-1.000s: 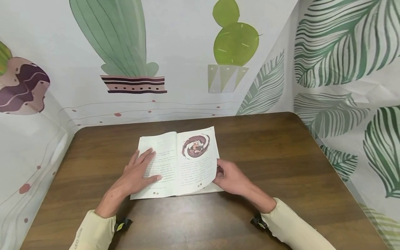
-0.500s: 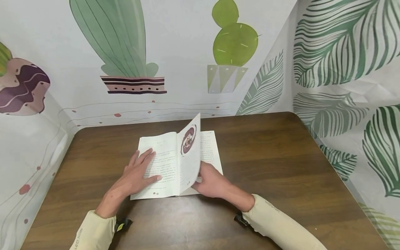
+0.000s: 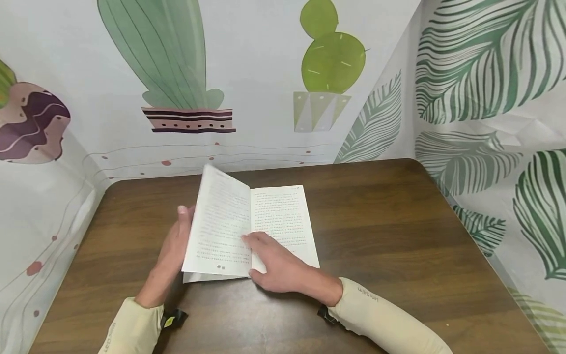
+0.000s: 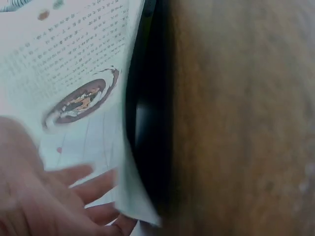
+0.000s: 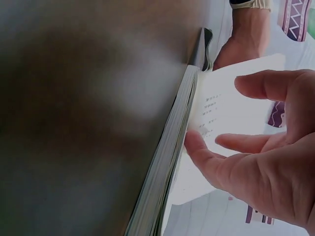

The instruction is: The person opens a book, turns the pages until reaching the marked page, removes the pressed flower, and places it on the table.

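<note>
An open book (image 3: 285, 211) lies on the table, its right page flat and full of text. One page (image 3: 218, 221) leans up over the left side, its top corner raised. My left hand (image 3: 173, 243) is at the book's left edge, partly hidden by that leaning page. In the left wrist view, the hand (image 4: 44, 196) has its fingers extended under a page with a swirl picture (image 4: 83, 101). My right hand (image 3: 278, 263) rests by the spine at the lower middle. The right wrist view shows this hand (image 5: 266, 162) with fingers spread, thumb apart, over the book's page edges (image 5: 170, 132).
The brown wooden table (image 3: 376, 236) extends around the book on all sides. Behind it stands a white wall covering (image 3: 261, 113) with printed cacti, and leaf prints (image 3: 482, 88) fill the right side. A dark strap (image 3: 174, 318) sits by the left cuff.
The picture page has been turned from right to left, uncovering a text page. My right hand has moved left to the spine. My left hand has lifted off the left page toward its outer edge.
</note>
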Demonstrator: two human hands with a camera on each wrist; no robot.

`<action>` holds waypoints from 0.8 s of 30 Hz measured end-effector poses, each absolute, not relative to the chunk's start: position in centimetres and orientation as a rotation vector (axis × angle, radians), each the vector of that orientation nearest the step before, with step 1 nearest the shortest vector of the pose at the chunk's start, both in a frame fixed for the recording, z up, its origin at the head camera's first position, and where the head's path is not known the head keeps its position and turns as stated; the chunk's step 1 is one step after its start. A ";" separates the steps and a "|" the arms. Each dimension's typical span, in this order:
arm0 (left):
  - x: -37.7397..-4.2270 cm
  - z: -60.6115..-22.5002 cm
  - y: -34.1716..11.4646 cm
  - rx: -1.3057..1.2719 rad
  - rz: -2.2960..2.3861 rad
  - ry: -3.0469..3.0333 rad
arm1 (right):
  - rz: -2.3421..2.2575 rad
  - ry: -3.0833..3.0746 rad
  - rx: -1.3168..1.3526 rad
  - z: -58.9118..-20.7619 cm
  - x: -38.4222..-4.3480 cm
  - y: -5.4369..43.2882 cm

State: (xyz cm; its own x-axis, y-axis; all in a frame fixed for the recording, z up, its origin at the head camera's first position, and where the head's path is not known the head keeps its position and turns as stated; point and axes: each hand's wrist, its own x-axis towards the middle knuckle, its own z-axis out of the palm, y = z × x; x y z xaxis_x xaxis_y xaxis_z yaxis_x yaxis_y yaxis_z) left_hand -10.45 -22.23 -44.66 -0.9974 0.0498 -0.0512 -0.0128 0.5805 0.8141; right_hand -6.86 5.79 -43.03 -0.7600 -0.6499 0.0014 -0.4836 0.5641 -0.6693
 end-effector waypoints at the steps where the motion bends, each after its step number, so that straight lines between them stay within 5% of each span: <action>1: -10.4 -44.6 -22.3 -0.027 1.484 2.694 | -0.957 2.553 -0.941 -43.0 -6.7 5.7; 17: -11.0 -43.8 -22.7 -0.130 1.417 2.661 | -0.621 2.506 -1.046 -43.4 -5.7 5.8; 24: -10.5 -44.6 -21.7 0.181 0.897 2.887 | -0.548 2.543 -1.102 -43.5 -5.6 5.9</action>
